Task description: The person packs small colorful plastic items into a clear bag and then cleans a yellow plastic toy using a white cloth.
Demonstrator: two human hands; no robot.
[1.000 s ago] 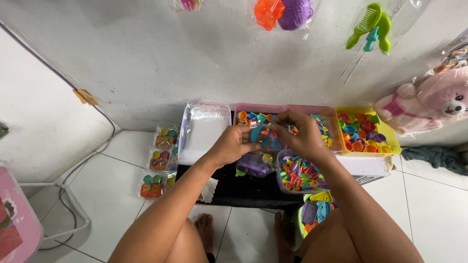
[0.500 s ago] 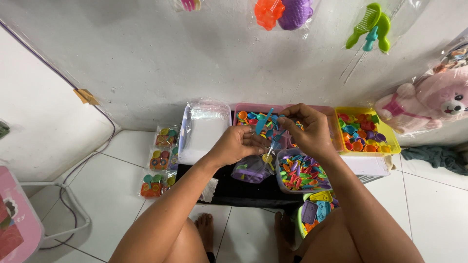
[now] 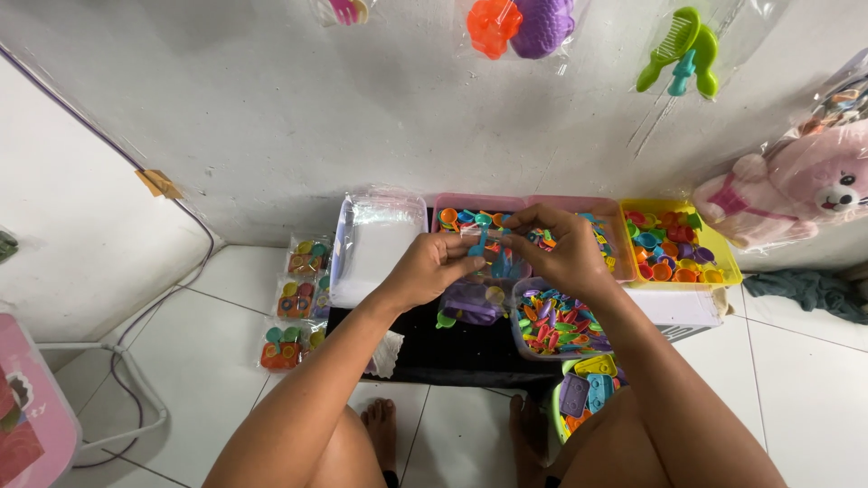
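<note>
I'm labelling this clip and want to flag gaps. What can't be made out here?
Head view only:
- Contents of the clear bag: too small, partly behind the left hand.
- What the right hand pinches: hidden by its fingers.
- Pink tray: middle covered by both hands.
- Pink stool: cut by the left edge.

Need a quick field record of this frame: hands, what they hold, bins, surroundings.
left hand: pinches top of clear bag
right hand: at bag mouth with teal toy utensils
bag contents: purple and yellow pieces
bins: pink bin, yellow bin, clear tub, all with small colourful toys
left side: stack of empty bags, three filled packets
wall: hanging toy packs, pink plush bear
</note>
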